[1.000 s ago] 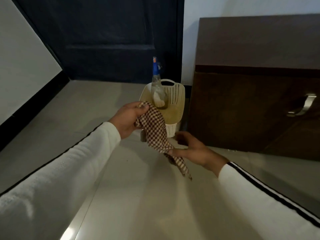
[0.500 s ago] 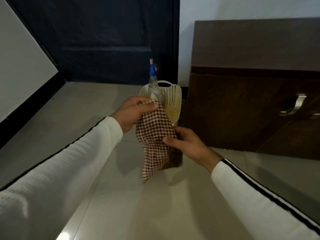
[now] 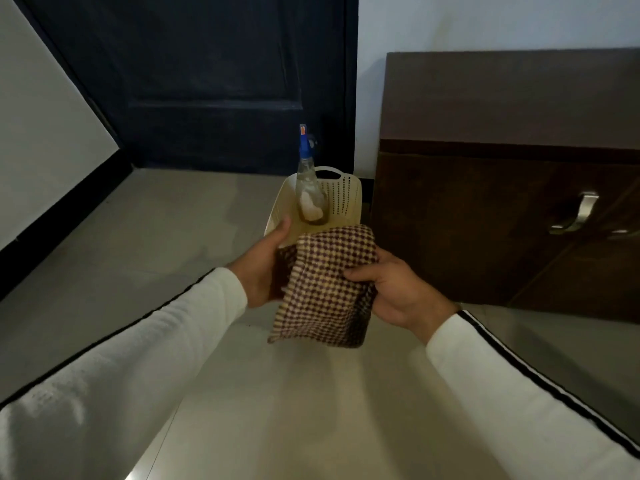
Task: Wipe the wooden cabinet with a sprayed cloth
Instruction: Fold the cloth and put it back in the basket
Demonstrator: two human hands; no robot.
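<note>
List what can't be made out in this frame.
All head view.
- Fingers of the left hand: behind the checked brown-and-cream cloth.
- Front wall of the cream perforated plastic basket: behind the cloth.
- Right side of the dark brown wooden cabinet: cut by frame edge.
- Clear blue-nozzled spray bottle, fill level: dim, blurred.
- Cloth dampness: indiscernible.

No legible text, brand, number or sign anywhere in view. Pale patch (image 3: pixel 312 208) on the lower body of the spray bottle (image 3: pixel 307 174) (label or contents: cannot tell): blurred, nothing readable. Small orange mark (image 3: pixel 302 130) at the very top of the same bottle, on the blue nozzle (image 3: pixel 304 148): too small to read.
</note>
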